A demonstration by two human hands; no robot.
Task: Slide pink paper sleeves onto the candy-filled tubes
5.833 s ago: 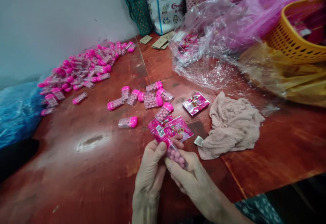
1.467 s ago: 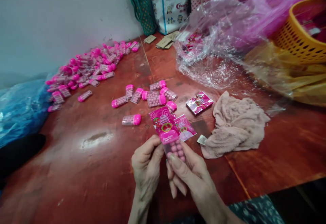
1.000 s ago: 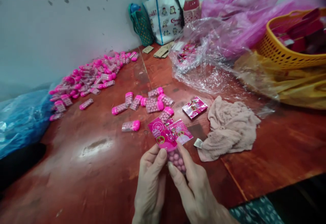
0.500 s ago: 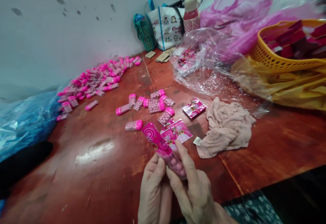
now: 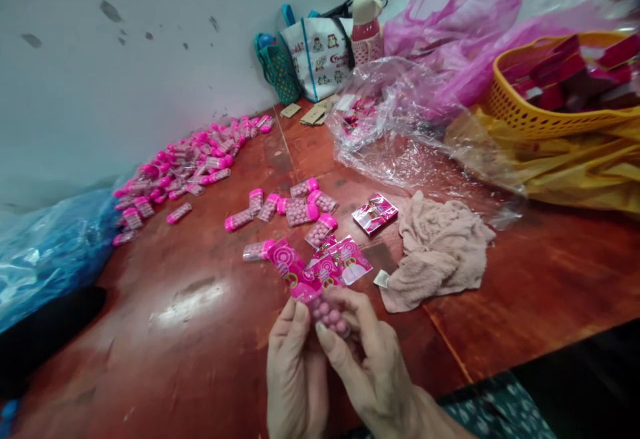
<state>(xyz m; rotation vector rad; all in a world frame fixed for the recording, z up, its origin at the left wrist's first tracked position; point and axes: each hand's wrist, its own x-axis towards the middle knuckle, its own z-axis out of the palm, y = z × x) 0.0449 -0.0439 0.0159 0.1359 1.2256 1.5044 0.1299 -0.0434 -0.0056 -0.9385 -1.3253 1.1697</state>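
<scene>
My left hand (image 5: 294, 372) and my right hand (image 5: 367, 369) together hold a clear candy tube (image 5: 327, 314) full of pink balls, low in the middle of the view. A pink printed sleeve (image 5: 291, 270) sits partly over the tube's far end and points up and left. Flat pink sleeves (image 5: 350, 259) lie on the red-brown table (image 5: 165, 332) just beyond my fingers. Several filled tubes with pink caps (image 5: 299, 212) lie loose past them, and one more tube (image 5: 256, 250) lies to the left.
A big heap of pink-capped tubes (image 5: 185, 166) runs along the wall at left. A beige cloth (image 5: 437, 249), a sleeve packet (image 5: 375, 214), crumpled clear plastic (image 5: 395, 132), a yellow basket (image 5: 545, 109), a tote bag (image 5: 320, 56) and a blue bag (image 5: 45, 249) surround the work area.
The tube and sleeve have tilted from pointing upward to leaning up-left, and my fingers have shifted along the tube. The camera has pitched up, showing more wall.
</scene>
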